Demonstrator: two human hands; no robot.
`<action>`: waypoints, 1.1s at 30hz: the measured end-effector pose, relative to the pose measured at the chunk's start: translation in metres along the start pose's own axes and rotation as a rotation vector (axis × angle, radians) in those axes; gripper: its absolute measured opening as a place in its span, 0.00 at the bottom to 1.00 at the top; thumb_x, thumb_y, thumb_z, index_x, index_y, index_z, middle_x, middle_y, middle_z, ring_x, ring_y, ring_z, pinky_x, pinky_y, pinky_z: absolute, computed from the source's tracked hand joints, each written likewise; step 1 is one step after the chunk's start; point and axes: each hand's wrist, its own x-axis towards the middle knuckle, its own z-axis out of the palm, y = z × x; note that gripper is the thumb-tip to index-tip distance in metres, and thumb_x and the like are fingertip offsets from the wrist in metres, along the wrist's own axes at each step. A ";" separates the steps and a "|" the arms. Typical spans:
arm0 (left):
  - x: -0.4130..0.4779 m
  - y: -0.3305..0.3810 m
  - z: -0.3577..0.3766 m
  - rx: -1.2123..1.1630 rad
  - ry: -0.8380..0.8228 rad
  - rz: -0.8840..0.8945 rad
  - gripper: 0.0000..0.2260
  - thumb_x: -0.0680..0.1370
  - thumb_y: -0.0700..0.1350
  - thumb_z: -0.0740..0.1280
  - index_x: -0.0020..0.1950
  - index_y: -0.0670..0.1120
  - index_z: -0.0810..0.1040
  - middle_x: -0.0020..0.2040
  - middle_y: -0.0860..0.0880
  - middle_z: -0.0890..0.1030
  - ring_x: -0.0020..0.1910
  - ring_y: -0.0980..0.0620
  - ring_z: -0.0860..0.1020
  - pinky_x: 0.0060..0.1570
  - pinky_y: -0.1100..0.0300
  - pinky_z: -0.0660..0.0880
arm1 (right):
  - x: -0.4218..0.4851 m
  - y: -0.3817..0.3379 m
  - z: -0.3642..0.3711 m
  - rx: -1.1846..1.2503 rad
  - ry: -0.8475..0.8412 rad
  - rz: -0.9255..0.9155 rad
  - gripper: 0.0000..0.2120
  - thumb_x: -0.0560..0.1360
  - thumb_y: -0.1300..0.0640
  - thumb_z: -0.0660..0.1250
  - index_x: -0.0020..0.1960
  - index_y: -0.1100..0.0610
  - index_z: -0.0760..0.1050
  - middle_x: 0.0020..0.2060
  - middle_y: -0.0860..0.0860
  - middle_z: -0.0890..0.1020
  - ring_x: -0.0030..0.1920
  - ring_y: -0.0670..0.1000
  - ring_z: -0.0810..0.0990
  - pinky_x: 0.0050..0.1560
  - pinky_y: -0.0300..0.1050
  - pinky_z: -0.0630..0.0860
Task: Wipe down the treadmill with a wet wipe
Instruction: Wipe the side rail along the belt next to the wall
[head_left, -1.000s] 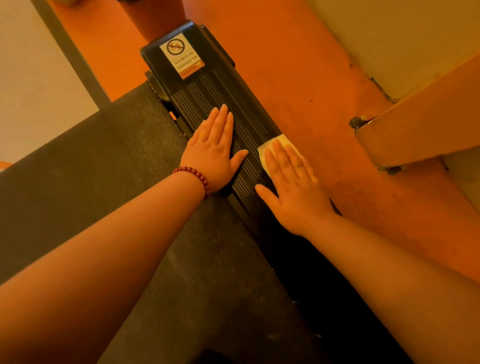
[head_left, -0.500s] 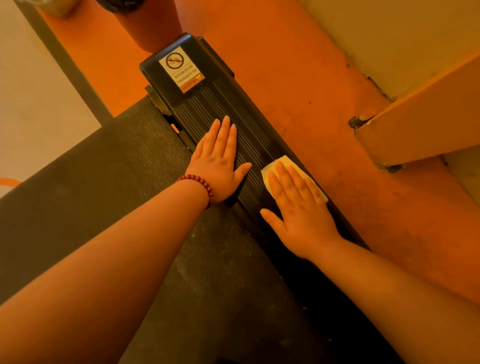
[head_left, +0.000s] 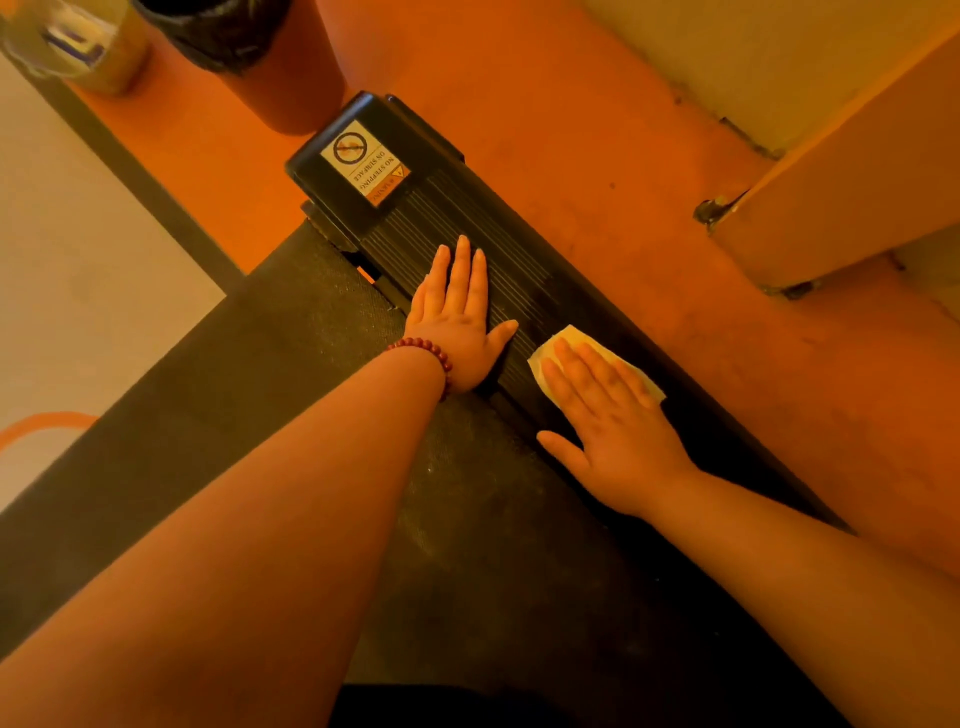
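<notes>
While the treadmill belt (head_left: 260, 389) fills the lower left, its ribbed side rail (head_left: 519, 270) crosses the middle diagonally. The left hand (head_left: 457, 322) lies flat on the rail, fingers together; just right of centre, the right hand (head_left: 618, 436) presses the wet wipe (head_left: 574, 336) onto it with straight fingers.

Bare forearms, dark red bead bracelet (head_left: 423, 352) on left wrist

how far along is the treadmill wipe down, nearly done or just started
Hard to call anything finished: no wiped patch stands out on the ribbed side rail. In hand: the right hand presses the wet wipe flat on that rail, the left hand rests flat beside it. Left: the belt, showing pale specks, and the end cap by the warning sticker.
</notes>
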 end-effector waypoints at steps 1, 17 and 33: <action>0.000 0.000 0.000 0.002 0.004 0.004 0.35 0.81 0.62 0.47 0.76 0.45 0.32 0.76 0.47 0.31 0.75 0.46 0.32 0.73 0.52 0.37 | 0.009 -0.002 -0.003 0.007 0.001 -0.006 0.33 0.80 0.37 0.41 0.77 0.56 0.48 0.77 0.54 0.53 0.77 0.52 0.49 0.74 0.49 0.42; -0.001 0.000 0.003 0.021 0.020 0.011 0.34 0.81 0.61 0.46 0.76 0.45 0.32 0.76 0.47 0.31 0.75 0.46 0.32 0.73 0.52 0.37 | 0.016 0.000 -0.011 0.029 -0.081 -0.038 0.33 0.79 0.37 0.41 0.78 0.53 0.45 0.77 0.51 0.46 0.77 0.50 0.42 0.74 0.47 0.36; -0.002 0.001 -0.002 0.044 -0.014 0.006 0.34 0.81 0.60 0.48 0.76 0.45 0.33 0.76 0.47 0.31 0.75 0.46 0.33 0.73 0.51 0.38 | 0.007 -0.003 -0.018 0.086 -0.199 0.007 0.36 0.71 0.34 0.30 0.73 0.50 0.27 0.72 0.48 0.27 0.73 0.49 0.27 0.69 0.46 0.25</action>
